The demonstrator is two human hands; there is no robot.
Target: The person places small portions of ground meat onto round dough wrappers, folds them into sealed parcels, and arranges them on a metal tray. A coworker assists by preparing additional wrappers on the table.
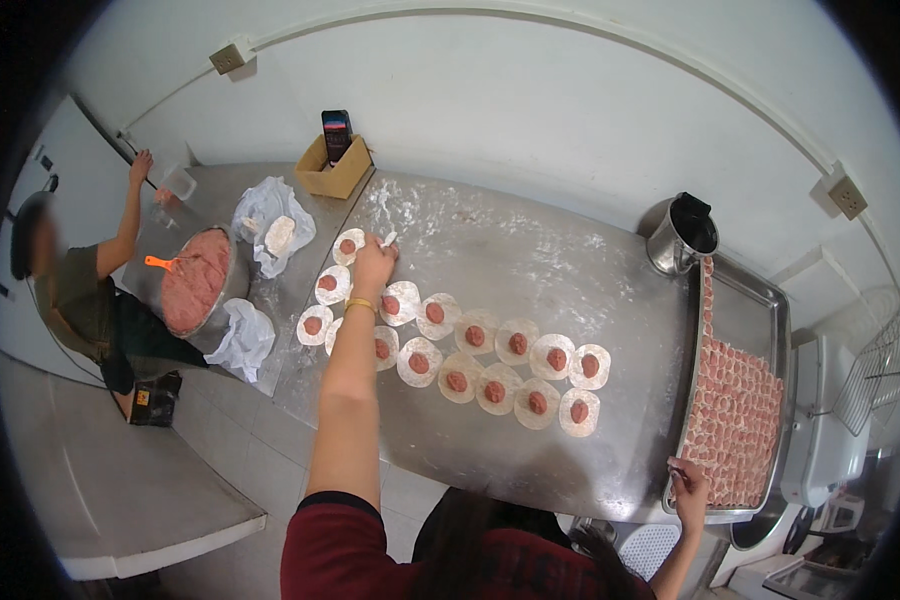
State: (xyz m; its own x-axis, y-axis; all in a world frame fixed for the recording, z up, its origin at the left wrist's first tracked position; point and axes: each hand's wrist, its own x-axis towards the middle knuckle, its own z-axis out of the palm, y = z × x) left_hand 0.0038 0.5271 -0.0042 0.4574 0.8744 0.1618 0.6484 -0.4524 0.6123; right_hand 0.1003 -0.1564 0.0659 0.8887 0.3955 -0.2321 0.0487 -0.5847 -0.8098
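My left hand (375, 265) reaches over the upper left end of rows of round dough wrappers (419, 362), each with a lump of pink minced meat in its middle. Its fingers are bent together, and a small white piece (390, 239) sticks out by them; its kind is unclear. My left forearm hides part of some wrappers. At the near left corner of a metal tray (678, 420), my right hand (690, 490) has its fingers pinched around something small and dark that I cannot make out. Closely packed rows of filled dumplings (740, 415) cover much of the tray.
A large bowl of minced meat (205, 280) with an orange-handled tool (158, 263) stands left, beside white plastic bags (245, 340). A cardboard box (333, 170) holds a phone (337, 130). A metal pot (675, 240) stands behind the tray. Another person (80, 290) works at far left.
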